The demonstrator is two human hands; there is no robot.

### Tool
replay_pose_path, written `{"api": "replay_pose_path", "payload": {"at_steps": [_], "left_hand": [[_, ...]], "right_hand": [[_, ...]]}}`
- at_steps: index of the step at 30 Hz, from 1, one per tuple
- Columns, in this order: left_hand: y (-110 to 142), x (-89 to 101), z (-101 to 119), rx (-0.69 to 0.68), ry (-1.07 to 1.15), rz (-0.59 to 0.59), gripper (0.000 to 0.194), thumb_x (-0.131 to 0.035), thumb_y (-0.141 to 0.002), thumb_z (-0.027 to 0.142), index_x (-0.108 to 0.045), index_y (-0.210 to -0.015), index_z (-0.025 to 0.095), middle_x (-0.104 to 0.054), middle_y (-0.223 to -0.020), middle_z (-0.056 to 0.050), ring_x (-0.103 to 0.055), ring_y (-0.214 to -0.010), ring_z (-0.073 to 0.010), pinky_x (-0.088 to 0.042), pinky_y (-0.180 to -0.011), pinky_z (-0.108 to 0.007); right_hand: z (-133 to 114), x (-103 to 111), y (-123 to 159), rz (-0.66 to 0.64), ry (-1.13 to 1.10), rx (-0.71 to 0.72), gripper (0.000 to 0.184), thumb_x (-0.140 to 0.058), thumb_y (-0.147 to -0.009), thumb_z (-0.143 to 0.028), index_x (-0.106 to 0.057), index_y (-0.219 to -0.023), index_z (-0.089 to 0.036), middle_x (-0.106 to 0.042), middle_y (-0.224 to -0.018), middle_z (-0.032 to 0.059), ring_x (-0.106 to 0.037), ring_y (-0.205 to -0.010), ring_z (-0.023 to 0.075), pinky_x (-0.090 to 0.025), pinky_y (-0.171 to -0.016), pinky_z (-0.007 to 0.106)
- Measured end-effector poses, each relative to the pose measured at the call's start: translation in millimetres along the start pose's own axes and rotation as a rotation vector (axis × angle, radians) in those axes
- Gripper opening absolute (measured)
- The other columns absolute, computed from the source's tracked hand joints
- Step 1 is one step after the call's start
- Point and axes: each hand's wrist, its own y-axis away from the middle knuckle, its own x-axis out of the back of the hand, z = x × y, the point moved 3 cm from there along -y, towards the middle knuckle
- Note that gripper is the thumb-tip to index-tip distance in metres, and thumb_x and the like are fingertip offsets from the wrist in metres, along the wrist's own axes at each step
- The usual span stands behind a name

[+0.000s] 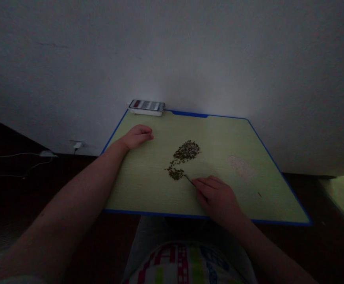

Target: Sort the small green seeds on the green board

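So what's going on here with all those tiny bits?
Someone sits at a small table, holding a thin tool in their right hand. Its tip is at the edge of a small cluster of dark bits. A bigger dark pile lies just beyond, and pale grains are spread off to the right. The left hand is curled on the tabletop, away from both; I can't tell whether it holds anything.

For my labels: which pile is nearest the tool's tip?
The smaller dark pile: the thin tool in the right hand ends by its edge; the larger dark pile and pale scatter lie farther off.
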Motion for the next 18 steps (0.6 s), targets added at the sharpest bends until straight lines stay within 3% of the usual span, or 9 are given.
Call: {"api": "replay_pose_path", "payload": {"at_steps": [18], "left_hand": [[1, -1.6, -1, 0.026, -0.036, 0.029, 0.039, -0.058, -0.069, 0.042, -0.031, -0.049, 0.022, -0.026, -0.048, 0.006, -0.026, -0.046, -0.0077, -0.019, -0.047, -0.026]], "right_hand": [[-19, 2, 5, -0.027, 0.025, 0.067, 0.027, -0.052, -0.092, -0.009, -0.075, -0.107, -0.011, -0.078, -0.096, 0.0105, -0.068, -0.08, 0.0214, -0.059, -0.074, 0.034]]}}
